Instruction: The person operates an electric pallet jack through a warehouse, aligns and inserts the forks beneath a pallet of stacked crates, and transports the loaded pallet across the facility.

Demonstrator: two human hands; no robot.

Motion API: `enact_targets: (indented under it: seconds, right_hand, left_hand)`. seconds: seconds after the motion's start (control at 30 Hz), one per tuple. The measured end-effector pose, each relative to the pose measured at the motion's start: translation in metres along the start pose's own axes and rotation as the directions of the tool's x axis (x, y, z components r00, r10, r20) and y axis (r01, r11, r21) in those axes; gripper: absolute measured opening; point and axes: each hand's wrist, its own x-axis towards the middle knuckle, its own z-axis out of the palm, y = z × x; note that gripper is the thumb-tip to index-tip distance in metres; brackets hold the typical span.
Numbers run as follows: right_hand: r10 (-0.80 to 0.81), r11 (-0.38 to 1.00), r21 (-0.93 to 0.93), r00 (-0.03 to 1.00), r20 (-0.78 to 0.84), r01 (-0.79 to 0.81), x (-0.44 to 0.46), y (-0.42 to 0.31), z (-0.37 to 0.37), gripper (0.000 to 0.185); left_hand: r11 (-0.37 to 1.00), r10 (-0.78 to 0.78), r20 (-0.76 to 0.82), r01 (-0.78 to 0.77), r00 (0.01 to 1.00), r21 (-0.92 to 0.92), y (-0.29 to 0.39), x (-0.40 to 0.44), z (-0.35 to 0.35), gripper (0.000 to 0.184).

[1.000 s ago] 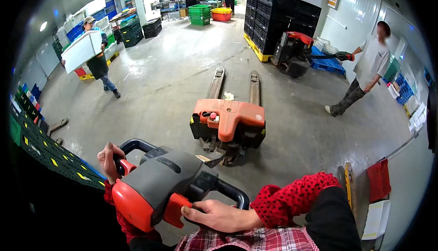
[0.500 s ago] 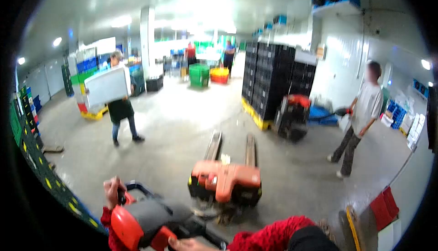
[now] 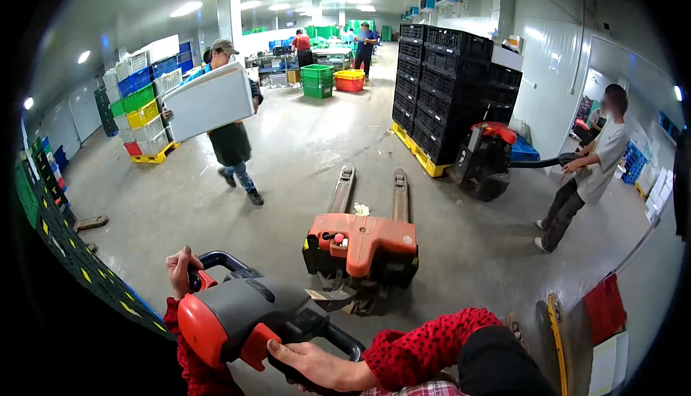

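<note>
My left hand (image 3: 181, 272) is wrapped round the left grip of a pallet truck's control handle (image 3: 248, 313), beside a red control. On the right grip, my right hand (image 3: 320, 367) is closed, its thumb resting by another red control. Part of each grip is hidden by my fingers. The electric pallet truck (image 3: 367, 241), with an orange cover and black base, stands beyond the handle. Its two forks (image 3: 345, 183) point away from me, low to the floor, with nothing loaded on them. A small pale scrap (image 3: 361, 209) shows between them.
To the left, a person (image 3: 230, 144) carries a large white box (image 3: 209, 104). A person at right (image 3: 601, 155) grips a second pallet truck (image 3: 486, 158) beside stacked black crates (image 3: 446, 86). Colored crates (image 3: 144, 111) stand on a yellow pallet at left. A yellow bar (image 3: 556, 338) lies lower right.
The person with the white box has stepped rightward and nearer. The person at right now has both hands at the second truck's handle. My hands stay on their grips; the view has tilted slightly.
</note>
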Motion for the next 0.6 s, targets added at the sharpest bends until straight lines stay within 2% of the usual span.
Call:
enact_targets:
  seconds: [0.17, 0.37, 0.57, 0.6]
  right_hand:
    - [0.004, 1.000, 0.002, 1.000, 0.001, -0.004, 0.007, 0.012, 0.003, 0.073]
    - [-0.076, 0.997, 0.017, 0.997, -0.015, 0.076, 0.014, 0.030, 0.007, 0.072]
    - [-0.069, 0.997, 0.015, 0.998, 0.000, 0.069, 0.010, 0.032, 0.006, 0.075]
    - [-0.068, 0.998, 0.018, 0.998, 0.000, 0.068, 0.010, 0.031, 0.005, 0.075]
  left_hand:
    - [1.000, 0.005, 0.002, -0.005, 1.000, 0.004, 0.013, -0.008, 0.005, 0.058]
    - [0.999, 0.015, 0.012, -0.015, 1.000, 0.035, 0.004, -0.013, -0.005, 0.058]
    - [0.999, -0.028, -0.017, 0.029, 0.999, 0.040, 0.013, -0.021, 0.002, 0.057]
    - [0.999, 0.001, -0.013, 0.000, 1.000, 0.047, 0.009, -0.020, 0.000, 0.057]
